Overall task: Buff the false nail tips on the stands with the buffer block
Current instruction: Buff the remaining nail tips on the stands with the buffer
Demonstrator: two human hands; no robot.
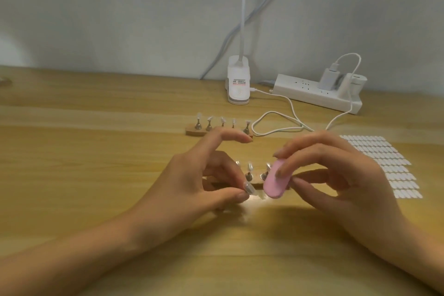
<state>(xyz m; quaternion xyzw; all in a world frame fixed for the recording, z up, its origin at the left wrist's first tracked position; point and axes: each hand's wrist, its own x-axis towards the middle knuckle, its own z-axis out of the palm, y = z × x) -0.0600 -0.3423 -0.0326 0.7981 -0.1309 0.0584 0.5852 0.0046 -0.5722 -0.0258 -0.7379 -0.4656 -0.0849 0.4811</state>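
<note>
Behind left hand (192, 180), far stand (194, 131), power strip (307, 94)

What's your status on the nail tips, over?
Left hand pinches one nail tip. Right hand grips pink buffer block beside it, contact unclear. White cable lies behind hands, not obstructing.

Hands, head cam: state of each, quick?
Left hand: pinching a false nail tip.
Right hand: gripping the pink buffer block.
</note>
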